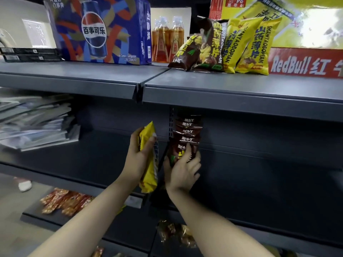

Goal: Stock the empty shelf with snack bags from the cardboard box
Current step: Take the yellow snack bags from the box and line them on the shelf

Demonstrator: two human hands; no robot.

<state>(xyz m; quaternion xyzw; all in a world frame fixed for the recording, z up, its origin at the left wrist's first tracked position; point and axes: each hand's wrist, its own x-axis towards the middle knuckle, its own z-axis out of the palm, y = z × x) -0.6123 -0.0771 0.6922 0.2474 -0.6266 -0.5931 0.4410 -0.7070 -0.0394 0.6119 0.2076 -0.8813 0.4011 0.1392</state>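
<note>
My left hand (138, 156) grips a yellow snack bag (149, 169), held upright in front of the dark grey middle shelf (259, 182). My right hand (182, 168) holds the front bag of a row of several brown snack bags (187, 134) standing at the left end of that shelf's right section, fingers curled around its lower part. Brown and yellow snack bags (228, 47) lean together on the upper shelf (222, 80). The cardboard box is out of view.
On the upper shelf stand a blue Pepsi case (100, 30), tea bottles (167, 39) and a red RedBull carton (306, 62). Stacked papers (35, 119) fill the middle shelf's left end. Orange snack packets (65, 201) and clear-wrapped snacks (176, 232) lie on lower shelves.
</note>
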